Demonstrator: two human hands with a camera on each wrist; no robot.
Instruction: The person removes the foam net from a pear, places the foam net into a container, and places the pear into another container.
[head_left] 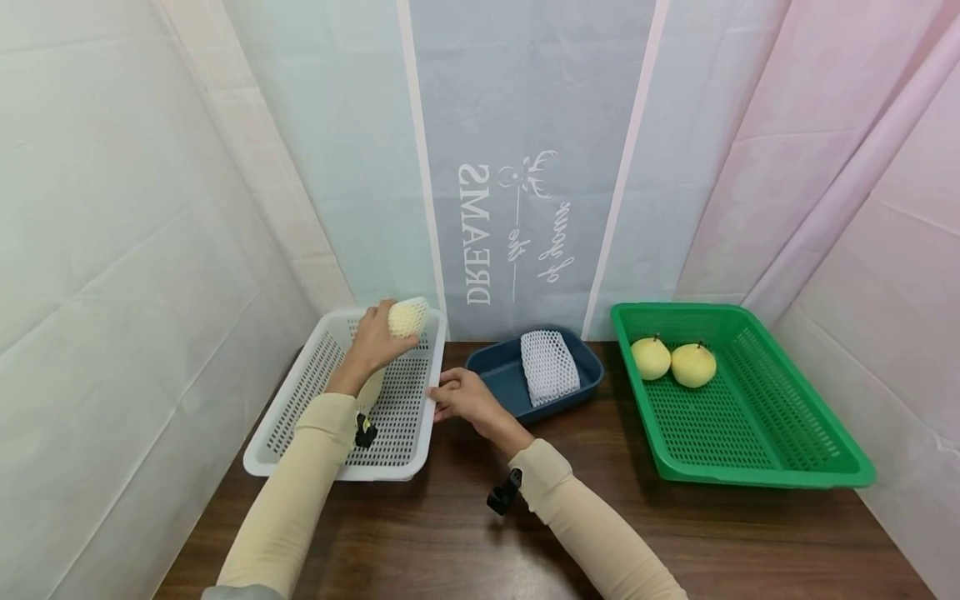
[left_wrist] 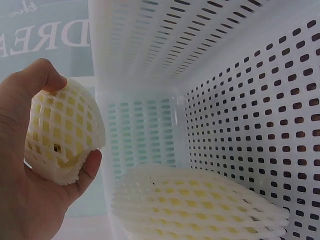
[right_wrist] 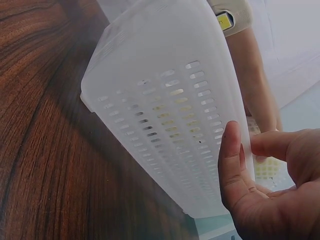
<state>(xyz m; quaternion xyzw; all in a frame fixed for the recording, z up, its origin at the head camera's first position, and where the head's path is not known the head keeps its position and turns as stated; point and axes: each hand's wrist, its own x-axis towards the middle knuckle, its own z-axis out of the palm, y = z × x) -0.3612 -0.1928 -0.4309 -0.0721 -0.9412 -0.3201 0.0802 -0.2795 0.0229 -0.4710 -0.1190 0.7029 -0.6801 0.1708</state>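
My left hand (head_left: 375,343) grips a yellow pear (head_left: 408,318) wrapped in a white foam net, held above the back right part of the white basket (head_left: 422,442). In the left wrist view the thumb and fingers curl round this pear (left_wrist: 65,130), and a dark spot shows through the mesh. Another netted pear (left_wrist: 195,205) lies inside the basket, mostly hidden by my left arm in the head view. With thumb and fingers, my right hand (head_left: 471,398) pinches the basket's right rim; the right wrist view shows the thumb and fingers on both sides of that rim (right_wrist: 245,117).
A dark blue tray (head_left: 495,371) holding an off-white foam net (head_left: 551,368) stands right of the white basket. Farther right, a green basket (head_left: 757,477) contains two bare pears (head_left: 693,365). Fabric walls surround the wooden table (head_left: 420,542) at the back and sides.
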